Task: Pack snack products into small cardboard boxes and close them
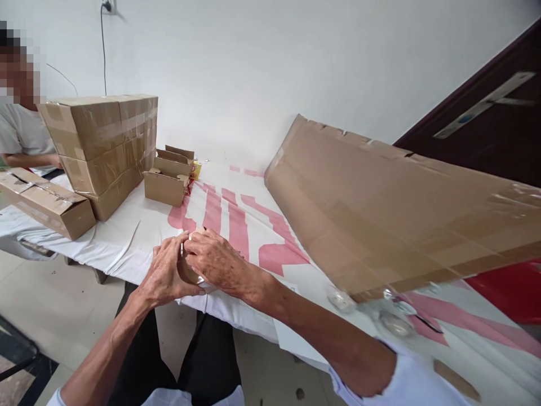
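At the table's front edge, a small brown cardboard box [186,272] is between my hands, largely hidden by them. My left hand [168,269] wraps its near left side, thumb low and fingers at the top. From the right, my right hand [216,258] grips its upper part with curled fingers. Just beyond, two small open cardboard boxes [164,189] stand with their flaps up. Something red and yellow [194,171] shows beside them.
Taped boxes [101,127] are stacked at left, with a long box [46,200] in front. Another person [21,132] sits behind them. A large cardboard sheet [393,208] leans at right. Clear tape rolls [395,322] lie below it on the cloth-covered table [131,239].
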{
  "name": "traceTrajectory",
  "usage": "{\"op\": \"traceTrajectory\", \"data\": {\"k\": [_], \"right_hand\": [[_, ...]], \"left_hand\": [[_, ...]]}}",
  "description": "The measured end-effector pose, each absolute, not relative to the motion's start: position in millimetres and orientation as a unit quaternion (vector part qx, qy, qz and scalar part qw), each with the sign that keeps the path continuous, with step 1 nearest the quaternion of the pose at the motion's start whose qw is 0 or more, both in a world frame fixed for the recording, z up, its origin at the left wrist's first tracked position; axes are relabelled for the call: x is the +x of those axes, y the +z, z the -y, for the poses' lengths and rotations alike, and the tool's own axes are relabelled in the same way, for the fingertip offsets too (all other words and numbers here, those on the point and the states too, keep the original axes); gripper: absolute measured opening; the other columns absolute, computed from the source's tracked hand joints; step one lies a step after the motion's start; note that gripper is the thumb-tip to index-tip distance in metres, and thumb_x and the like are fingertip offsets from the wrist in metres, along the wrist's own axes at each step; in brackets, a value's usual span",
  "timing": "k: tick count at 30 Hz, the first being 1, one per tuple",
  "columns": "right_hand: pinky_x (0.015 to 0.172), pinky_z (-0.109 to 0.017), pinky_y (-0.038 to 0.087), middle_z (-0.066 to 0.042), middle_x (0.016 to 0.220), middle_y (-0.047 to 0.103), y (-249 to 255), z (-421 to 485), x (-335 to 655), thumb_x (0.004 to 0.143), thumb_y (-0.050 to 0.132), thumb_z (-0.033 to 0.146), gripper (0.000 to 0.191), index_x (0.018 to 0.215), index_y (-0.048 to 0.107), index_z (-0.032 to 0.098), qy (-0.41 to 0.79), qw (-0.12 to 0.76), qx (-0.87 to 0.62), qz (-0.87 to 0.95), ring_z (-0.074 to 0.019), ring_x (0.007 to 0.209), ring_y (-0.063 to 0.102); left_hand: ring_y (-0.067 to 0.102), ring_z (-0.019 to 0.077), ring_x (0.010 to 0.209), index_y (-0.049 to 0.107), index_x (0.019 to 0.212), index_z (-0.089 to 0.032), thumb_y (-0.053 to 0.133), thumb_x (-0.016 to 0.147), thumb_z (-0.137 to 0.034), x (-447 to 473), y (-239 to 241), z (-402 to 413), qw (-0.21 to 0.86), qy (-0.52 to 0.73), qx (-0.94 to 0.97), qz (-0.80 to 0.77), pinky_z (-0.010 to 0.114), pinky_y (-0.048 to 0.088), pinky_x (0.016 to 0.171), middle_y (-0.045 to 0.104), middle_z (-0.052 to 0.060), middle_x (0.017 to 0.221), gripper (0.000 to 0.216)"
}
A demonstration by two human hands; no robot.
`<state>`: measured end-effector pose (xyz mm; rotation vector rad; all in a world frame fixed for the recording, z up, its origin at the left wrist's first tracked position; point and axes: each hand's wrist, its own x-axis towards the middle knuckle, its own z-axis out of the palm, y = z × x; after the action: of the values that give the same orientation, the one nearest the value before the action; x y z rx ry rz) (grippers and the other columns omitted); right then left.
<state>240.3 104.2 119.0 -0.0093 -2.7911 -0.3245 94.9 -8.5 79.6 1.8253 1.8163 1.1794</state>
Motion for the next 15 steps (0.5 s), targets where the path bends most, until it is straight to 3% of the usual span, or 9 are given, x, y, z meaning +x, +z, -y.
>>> {"op": "traceTrajectory", "data": {"k": [6,11,15], "right_hand": [[0.092,-0.042,0.054,-0.009,0.096,0.073,119,-107,236,0.096,0.059,0.007,0.020,0.092,0.073,0.019,-0.044,0.203,0.011,0.978,-0.0253,0.097,0.065],[0.081,-0.034,0.057,-0.004,0.090,0.069,151,-112,267,0.109,0.053,0.027,0.024,0.088,0.065,0.022,0.201,0.403,-0.088,0.889,-0.0193,0.086,0.066],[0.070,-0.031,0.054,-0.002,0.085,0.065,150,-140,340,0.104,0.063,0.043,0.028,0.084,0.063,0.022,0.239,0.536,-0.232,0.776,-0.0169,0.076,0.061]], "left_hand": [[0.053,0.0422,0.136,0.041,0.154,-0.030,0.096,0.060,-0.029,97,80,7,0.134,0.399,0.643,-0.640,0.059,0.040,0.113,0.061,0.012,0.146,0.109],[0.054,0.0439,0.138,0.048,0.146,-0.029,0.096,0.060,-0.036,79,80,13,0.156,0.384,0.639,-0.648,0.062,0.043,0.114,0.055,0.014,0.154,0.099],[0.052,0.0441,0.145,0.045,0.150,-0.032,0.090,0.069,-0.049,41,67,27,0.158,0.407,0.641,-0.631,0.063,0.043,0.122,0.051,0.012,0.159,0.095]]}}
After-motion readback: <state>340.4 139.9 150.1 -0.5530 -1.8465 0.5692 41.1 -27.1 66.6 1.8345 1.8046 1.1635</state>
